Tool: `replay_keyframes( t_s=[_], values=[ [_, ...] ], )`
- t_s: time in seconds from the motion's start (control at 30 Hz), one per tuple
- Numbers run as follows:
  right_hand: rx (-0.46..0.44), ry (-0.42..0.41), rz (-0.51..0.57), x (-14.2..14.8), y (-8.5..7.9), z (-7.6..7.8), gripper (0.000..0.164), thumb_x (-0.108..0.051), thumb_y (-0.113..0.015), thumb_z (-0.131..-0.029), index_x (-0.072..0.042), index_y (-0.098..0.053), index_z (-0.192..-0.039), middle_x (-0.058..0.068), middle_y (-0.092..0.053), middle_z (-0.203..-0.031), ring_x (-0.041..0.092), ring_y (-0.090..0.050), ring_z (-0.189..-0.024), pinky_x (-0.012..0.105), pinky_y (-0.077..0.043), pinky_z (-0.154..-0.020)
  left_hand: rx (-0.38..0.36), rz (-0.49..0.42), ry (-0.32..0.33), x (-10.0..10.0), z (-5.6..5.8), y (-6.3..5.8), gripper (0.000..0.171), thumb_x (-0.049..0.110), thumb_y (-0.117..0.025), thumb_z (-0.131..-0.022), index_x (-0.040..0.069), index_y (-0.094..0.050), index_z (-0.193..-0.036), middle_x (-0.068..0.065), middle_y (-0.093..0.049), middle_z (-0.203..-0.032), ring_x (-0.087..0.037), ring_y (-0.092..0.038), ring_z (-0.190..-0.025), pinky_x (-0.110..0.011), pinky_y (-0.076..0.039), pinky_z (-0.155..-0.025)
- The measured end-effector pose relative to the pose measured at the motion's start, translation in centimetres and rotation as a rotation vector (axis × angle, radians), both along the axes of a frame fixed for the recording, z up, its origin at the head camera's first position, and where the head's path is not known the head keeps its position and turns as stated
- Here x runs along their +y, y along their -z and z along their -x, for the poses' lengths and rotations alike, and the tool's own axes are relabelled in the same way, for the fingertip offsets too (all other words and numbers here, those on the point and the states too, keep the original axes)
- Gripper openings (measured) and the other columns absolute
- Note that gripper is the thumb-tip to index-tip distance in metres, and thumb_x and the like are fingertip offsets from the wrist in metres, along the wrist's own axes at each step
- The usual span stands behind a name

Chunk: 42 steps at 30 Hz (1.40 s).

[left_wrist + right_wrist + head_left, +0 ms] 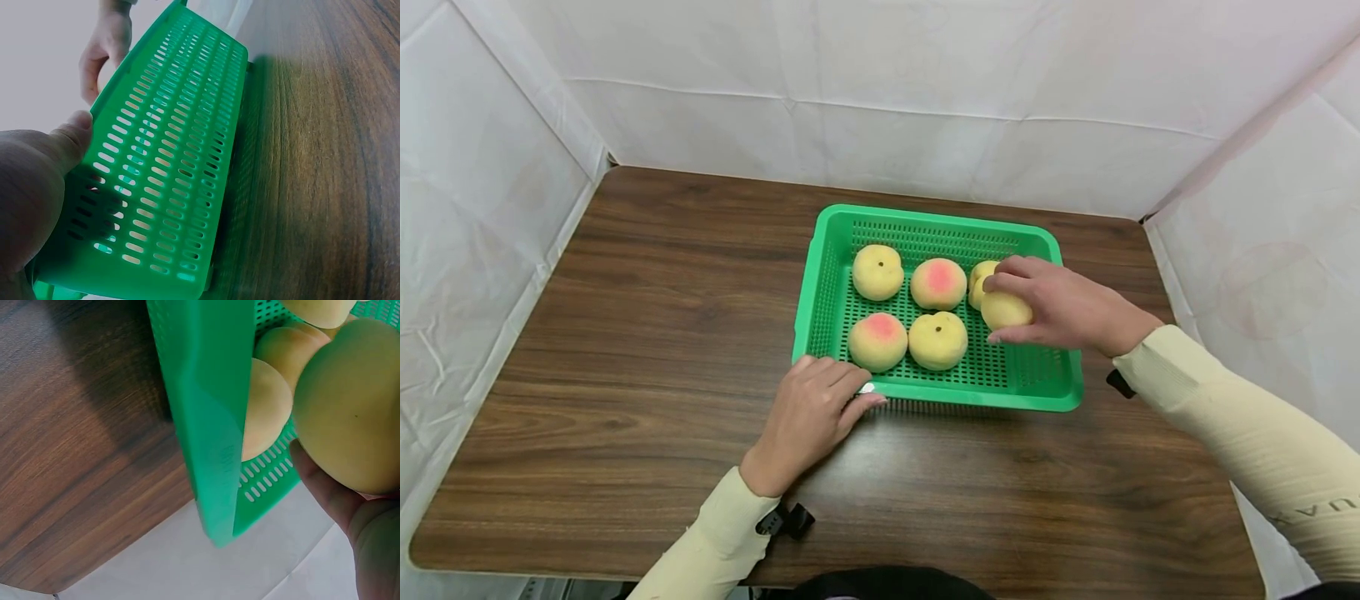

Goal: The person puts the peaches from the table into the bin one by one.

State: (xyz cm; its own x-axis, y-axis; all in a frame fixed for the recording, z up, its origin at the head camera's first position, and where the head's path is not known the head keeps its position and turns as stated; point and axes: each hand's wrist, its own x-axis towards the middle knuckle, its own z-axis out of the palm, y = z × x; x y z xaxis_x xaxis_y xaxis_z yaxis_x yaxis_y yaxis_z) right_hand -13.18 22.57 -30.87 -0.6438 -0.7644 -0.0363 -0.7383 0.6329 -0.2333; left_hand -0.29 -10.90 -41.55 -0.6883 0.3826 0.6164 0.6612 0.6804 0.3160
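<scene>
A green perforated plastic basket stands on the table with several yellow peaches in it, some blushed pink, such as the peach at its near left. My right hand grips a yellow peach over the basket's right side. Just behind that one, another peach is partly hidden by the fingers. My left hand holds the basket's near left corner, its thumb outside the near wall. In the left wrist view, the thumb lies against the rim.
The dark wood-grain table extends around the basket. White sheeting hangs behind the table and along both sides. A black strap device sits on the left wrist, and a dark piece shows under the right cuff.
</scene>
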Motion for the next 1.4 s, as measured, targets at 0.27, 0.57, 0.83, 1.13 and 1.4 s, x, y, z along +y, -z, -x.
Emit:
replay_keyframes(
  t_s=[0.27, 0.57, 0.83, 1.13, 1.4],
  values=[
    [-0.054, -0.022, -0.066, -0.6, 0.2, 0.1, 0.058, -0.041, -0.088, -0.083, -0.010, -0.066, -0.126, 0.007, -0.061, -0.121, 0.022, -0.057, -0.106, 0.037, -0.055, -0.078, -0.035, 0.018, -0.002, -0.1, -0.1, -0.1, 0.028, 0.042, -0.072, -0.095, 0.014, -0.073, -0.093, 0.002, -0.072, -0.081, -0.016, -0.068, -0.077, -0.032, -0.045, -0.069],
    [-0.112, -0.005, -0.141, -1.2, 0.3, 0.1, 0.064, -0.043, -0.088, -0.083, -0.010, -0.063, -0.132, 0.008, -0.060, -0.123, 0.023, -0.057, -0.106, 0.038, -0.055, -0.079, -0.005, 0.007, -0.002, -0.1, 0.1, -0.1, 0.030, 0.043, -0.073, -0.093, 0.013, -0.073, -0.091, 0.002, -0.071, -0.080, -0.017, -0.068, -0.077, -0.032, -0.044, -0.068],
    [-0.134, -0.015, -0.190, -1.5, 0.9, 0.5, 0.063, -0.044, -0.088, -0.083, -0.011, -0.063, -0.130, 0.006, -0.059, -0.115, 0.019, -0.054, -0.097, 0.035, -0.050, -0.076, -0.031, 0.016, -0.002, -0.1, 0.2, -0.1, 0.030, 0.042, -0.072, -0.094, 0.013, -0.075, -0.095, 0.002, -0.073, -0.084, -0.017, -0.070, -0.080, -0.032, -0.046, -0.070],
    [-0.174, -0.004, -0.256, -1.8, 1.6, 0.6, 0.057, -0.041, -0.088, -0.083, -0.013, -0.062, -0.125, 0.004, -0.058, -0.110, 0.017, -0.052, -0.090, 0.034, -0.047, -0.074, -0.033, 0.020, -0.002, -0.2, 0.1, 0.0, 0.029, 0.042, -0.072, -0.094, 0.013, -0.075, -0.095, 0.002, -0.074, -0.086, -0.016, -0.071, -0.082, -0.032, -0.046, -0.071],
    [-0.219, 0.020, -0.294, -2.2, 2.2, 0.6, 0.057, -0.046, -0.087, -0.083, -0.016, -0.063, -0.125, 0.003, -0.058, -0.113, 0.016, -0.054, -0.091, 0.034, -0.049, -0.076, -0.047, 0.017, -0.004, -0.2, -0.1, 0.0, 0.030, 0.043, -0.071, -0.094, 0.013, -0.075, -0.097, 0.002, -0.074, -0.086, -0.016, -0.070, -0.081, -0.033, -0.047, -0.071]
  ],
)
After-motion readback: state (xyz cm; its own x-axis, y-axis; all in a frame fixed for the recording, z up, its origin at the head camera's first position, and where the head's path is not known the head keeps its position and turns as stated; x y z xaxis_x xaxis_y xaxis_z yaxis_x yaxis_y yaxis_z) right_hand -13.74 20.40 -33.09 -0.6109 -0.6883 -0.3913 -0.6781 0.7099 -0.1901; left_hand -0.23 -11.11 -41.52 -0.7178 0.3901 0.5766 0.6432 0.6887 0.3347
